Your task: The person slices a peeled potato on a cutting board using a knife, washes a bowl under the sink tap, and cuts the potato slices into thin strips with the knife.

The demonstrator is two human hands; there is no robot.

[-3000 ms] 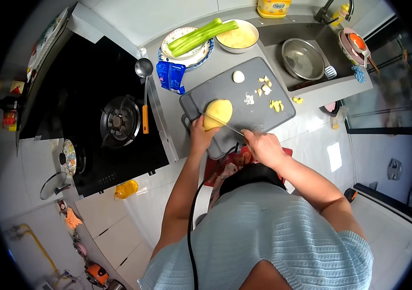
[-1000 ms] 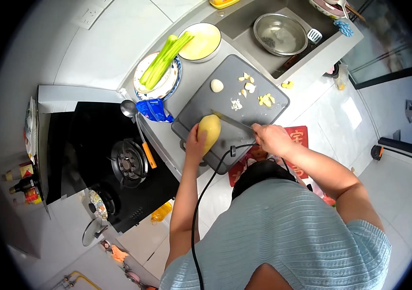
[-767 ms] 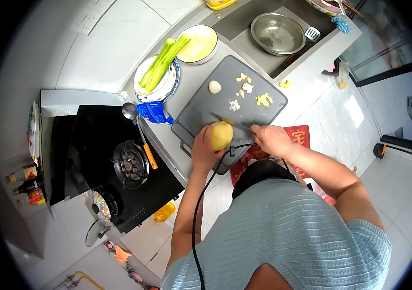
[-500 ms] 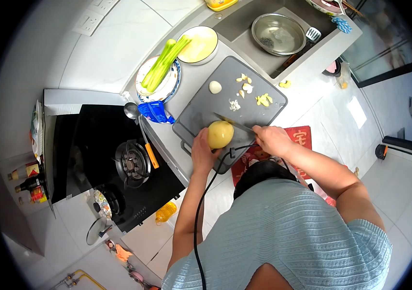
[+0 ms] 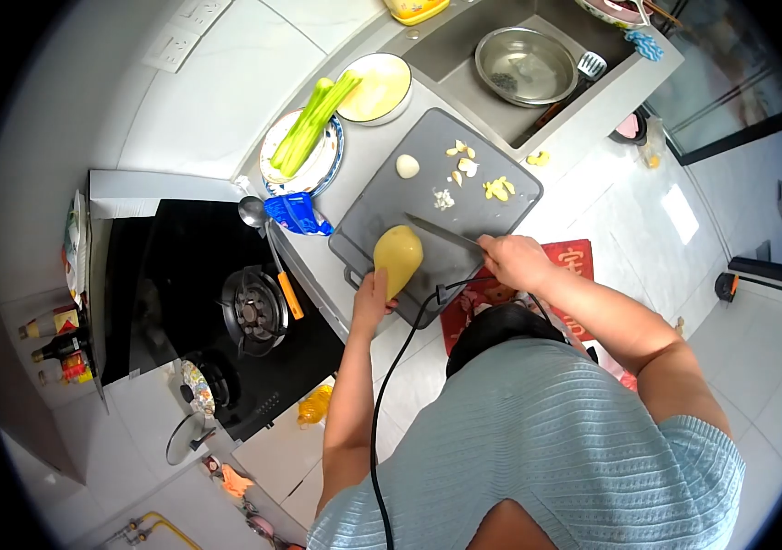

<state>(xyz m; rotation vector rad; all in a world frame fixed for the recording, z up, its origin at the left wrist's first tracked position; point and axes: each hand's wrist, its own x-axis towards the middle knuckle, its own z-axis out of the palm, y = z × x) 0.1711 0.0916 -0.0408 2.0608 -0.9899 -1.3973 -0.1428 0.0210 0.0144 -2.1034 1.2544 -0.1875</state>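
Bright, even light. White glare patch on floor, right; sheen on steel bowl. Stove very dark. Wide-angle bend, walls curved; black vignette at corners. Cutting board reasonably sharp.

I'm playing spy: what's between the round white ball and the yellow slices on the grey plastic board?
Small pale clove-like pieces lie between the ball and the slices on the board, in the head view.

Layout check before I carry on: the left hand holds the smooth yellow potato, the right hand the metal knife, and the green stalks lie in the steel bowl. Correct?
No: the head view shows the green stalks on the patterned white plate. The left hand holds the potato, the right hand the knife.
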